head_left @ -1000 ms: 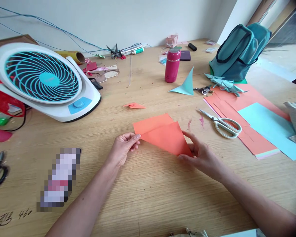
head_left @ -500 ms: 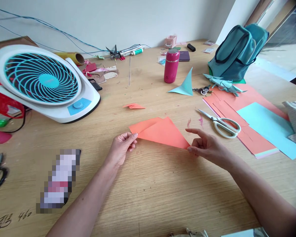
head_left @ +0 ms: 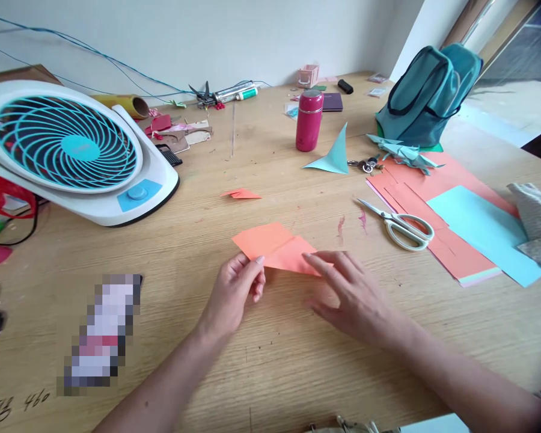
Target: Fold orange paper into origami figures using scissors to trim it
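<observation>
A folded sheet of orange paper [head_left: 270,243] lies over the wooden table in front of me. At its near left edge my left hand [head_left: 238,285] pinches it between thumb and curled fingers. My right hand [head_left: 354,294] has its fingers stretched out over the paper's right part, fingertips touching the surface and the thumb apart, slightly blurred. The paper's right corner is hidden under those fingers. Beyond the sheet rests a small folded orange paper piece [head_left: 241,193].
White-handled scissors [head_left: 408,231] lie to the right, beside stacked orange and blue paper [head_left: 478,222]. Further back stand a pink thermos [head_left: 309,120], a folded blue paper [head_left: 336,156] and a teal bag [head_left: 415,96]. A fan [head_left: 81,150] and a pixelated object [head_left: 101,331] are at the left.
My right hand has let go of the paper's right corner and moved left onto its top. The paper's peak now lies lower and flatter. My left hand still pinches the near edge.
</observation>
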### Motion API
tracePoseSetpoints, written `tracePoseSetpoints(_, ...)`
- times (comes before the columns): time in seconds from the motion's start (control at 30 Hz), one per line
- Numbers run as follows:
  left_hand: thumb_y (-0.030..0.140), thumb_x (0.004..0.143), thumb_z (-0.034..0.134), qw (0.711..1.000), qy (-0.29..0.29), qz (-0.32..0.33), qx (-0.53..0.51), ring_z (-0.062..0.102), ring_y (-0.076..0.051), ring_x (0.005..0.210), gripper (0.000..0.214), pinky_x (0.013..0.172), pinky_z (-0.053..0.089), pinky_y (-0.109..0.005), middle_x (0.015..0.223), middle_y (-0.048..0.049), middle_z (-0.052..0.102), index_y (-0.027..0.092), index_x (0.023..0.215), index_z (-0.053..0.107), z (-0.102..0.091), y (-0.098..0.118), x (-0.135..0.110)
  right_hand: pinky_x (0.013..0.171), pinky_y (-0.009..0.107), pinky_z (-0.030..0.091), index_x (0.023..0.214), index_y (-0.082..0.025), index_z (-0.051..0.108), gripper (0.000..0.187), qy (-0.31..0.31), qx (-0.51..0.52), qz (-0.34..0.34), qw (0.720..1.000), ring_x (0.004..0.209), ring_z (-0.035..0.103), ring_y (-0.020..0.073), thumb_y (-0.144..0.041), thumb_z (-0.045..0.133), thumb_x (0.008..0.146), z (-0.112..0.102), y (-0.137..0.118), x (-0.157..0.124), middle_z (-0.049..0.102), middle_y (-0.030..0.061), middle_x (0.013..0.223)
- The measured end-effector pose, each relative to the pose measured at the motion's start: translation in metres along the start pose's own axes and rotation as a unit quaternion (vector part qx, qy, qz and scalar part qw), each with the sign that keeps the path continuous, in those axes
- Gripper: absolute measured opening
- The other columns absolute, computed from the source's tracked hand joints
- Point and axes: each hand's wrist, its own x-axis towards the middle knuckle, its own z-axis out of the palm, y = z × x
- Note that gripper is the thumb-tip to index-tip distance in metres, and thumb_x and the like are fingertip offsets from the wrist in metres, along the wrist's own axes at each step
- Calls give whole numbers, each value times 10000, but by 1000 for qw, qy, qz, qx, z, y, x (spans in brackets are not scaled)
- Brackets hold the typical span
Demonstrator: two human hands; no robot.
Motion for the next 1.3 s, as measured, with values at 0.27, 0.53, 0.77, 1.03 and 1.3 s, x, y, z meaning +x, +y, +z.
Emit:
tracePoseSetpoints(0.27, 428, 931, 632, 976, -75, 173, 113, 508, -106, 598, 276, 563, 441, -240, 712, 12, 551, 203, 782, 574, 6, 5, -31, 768, 351, 558, 1231, -241, 661, 296, 76, 143, 34, 986, 900, 668, 219, -164, 508, 988, -11, -5, -3, 708, 92, 1067)
tracePoseSetpoints(0.53, 457, 846, 744, 968, -36, 175, 177, 596, -253, 1194, 616, 984, 483, -385, 1331, -115, 581, 251, 1347, 451, -10, 14, -3, 840, 365, 599, 1174, -280, 662, 410, 78, 596, 348, 719, 1011, 707, 244, -468, 776, 828, -2, -8, 2, 743, 64, 1149)
tracePoseSetpoints(0.77, 484, 984, 537, 988, -133, 60, 59, 712, -230, 1004, 423, 883, 531, -347, 1154, -124, 719, 205, 1302, 536, -13, 3, 5, 788, 330, 591, 1155, -238, 663, 481, -45, 677, 379, 629, 872, 720, 209, -526, 787, 791, 13, -9, 2, 749, 84, 1085)
tracePoseSetpoints(1.03, 298, 895, 685, 935, -223, 165, 221, 608, -255, 1262, 430, 1056, 477, -410, 1390, -88, 636, 295, 1322, 635, -24, -11, 23, 739, 270, 580, 1155, -179, 714, 433, -306, 666, 289, 616, 861, 721, 184, -448, 785, 823, -4, 8, 4, 750, 56, 1013)
tracePoseSetpoints(1.3, 227, 950, 602, 835, -322, 308, 321, 700, -209, 1062, 206, 933, 556, -333, 1209, -76, 730, 283, 1029, 784, -20, -6, 6, 898, 333, 557, 1241, -185, 702, 443, -389, 573, 203, 692, 1016, 700, 211, -458, 701, 892, -23, 26, 12, 743, 60, 1115)
